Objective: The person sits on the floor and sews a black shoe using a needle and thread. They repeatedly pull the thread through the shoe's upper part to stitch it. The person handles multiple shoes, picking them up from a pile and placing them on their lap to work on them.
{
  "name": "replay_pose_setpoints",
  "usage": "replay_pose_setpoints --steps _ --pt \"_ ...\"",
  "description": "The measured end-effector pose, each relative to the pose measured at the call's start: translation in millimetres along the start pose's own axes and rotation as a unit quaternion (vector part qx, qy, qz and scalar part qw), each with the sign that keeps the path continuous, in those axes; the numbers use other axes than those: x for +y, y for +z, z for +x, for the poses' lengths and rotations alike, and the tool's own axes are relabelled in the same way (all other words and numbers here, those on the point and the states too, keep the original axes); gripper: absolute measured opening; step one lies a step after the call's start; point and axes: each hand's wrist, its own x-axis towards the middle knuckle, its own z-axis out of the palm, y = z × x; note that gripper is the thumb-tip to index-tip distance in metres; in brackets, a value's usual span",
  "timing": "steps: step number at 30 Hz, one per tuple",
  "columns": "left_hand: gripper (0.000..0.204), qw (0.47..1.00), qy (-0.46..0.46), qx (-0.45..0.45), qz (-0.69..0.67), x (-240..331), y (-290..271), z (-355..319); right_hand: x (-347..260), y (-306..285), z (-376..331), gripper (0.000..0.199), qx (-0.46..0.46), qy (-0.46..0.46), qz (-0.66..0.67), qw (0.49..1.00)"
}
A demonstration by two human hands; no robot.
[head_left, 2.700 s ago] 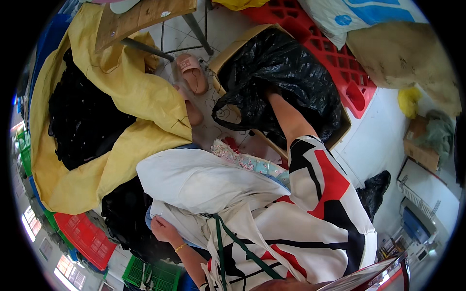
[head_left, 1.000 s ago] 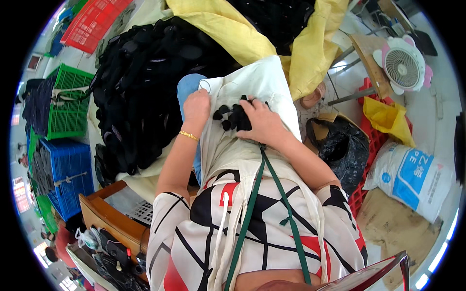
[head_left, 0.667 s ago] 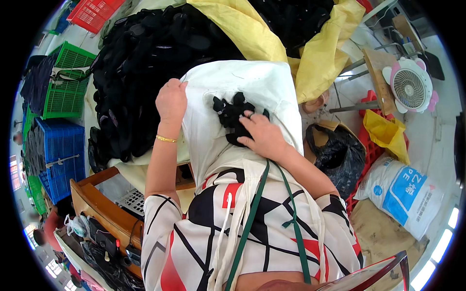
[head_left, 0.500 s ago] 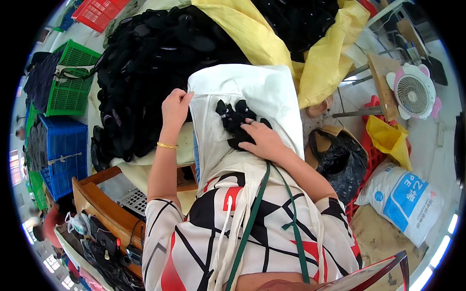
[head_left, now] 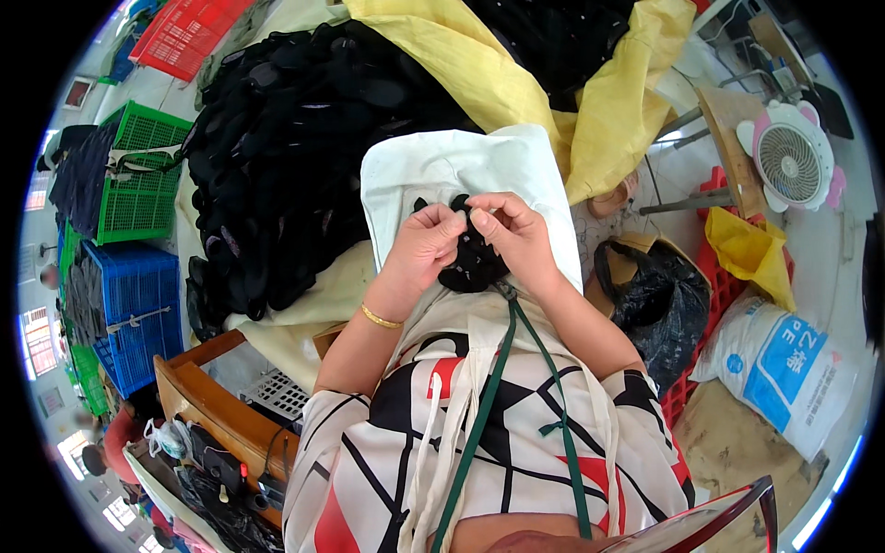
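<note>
In the head view, the left hand [head_left: 426,241], which was lifting the white cloth [head_left: 461,170] edge a moment ago, is now meeting the right hand [head_left: 512,230] over the black pieces [head_left: 472,265] on the lap. Both hands are pinching one small black piece together, so the sorting is going on piece by piece.

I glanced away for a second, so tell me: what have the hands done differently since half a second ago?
The left hand let go of the white cloth's left edge and moved right to meet the right hand; both now pinch a small black piece above the little black pile. The cloth, the big black heap and the yellow sheet stayed put.
</note>
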Motion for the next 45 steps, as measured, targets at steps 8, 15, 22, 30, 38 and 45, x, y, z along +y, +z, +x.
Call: replay_pose_setpoints --steps 8,15,22,30,38,45 --pt "0.015 0.998 -0.019 0.065 0.0 -5 1 4 5 -44 -4 0.022 0.081 0.131 0.334 0.93" --pt "0.016 0.988 0.09 0.117 0.044 26 -37 6 5 -164 -26 0.018 0.165 -0.009 0.429 0.888" --pt "0.028 0.663 0.246 0.134 0.695 23 -41 12 24 -215 -61 0.015 0.292 -0.022 0.299 0.908" --pt "0.028 0.695 0.243 0.088 0.672 25 -46 9 41 -127 -32 0.012 0.112 0.072 0.038 0.99" --pt "0.016 0.9 0.164 -0.051 0.401 4 -13 -6 12 -33 0 0.016 -0.079 0.045 -0.079 0.993" --pt "0.017 0.88 0.158 -0.068 0.443 5 3 -12 20 -27 -15 0.013 -0.018 -0.109 -0.224 0.968"
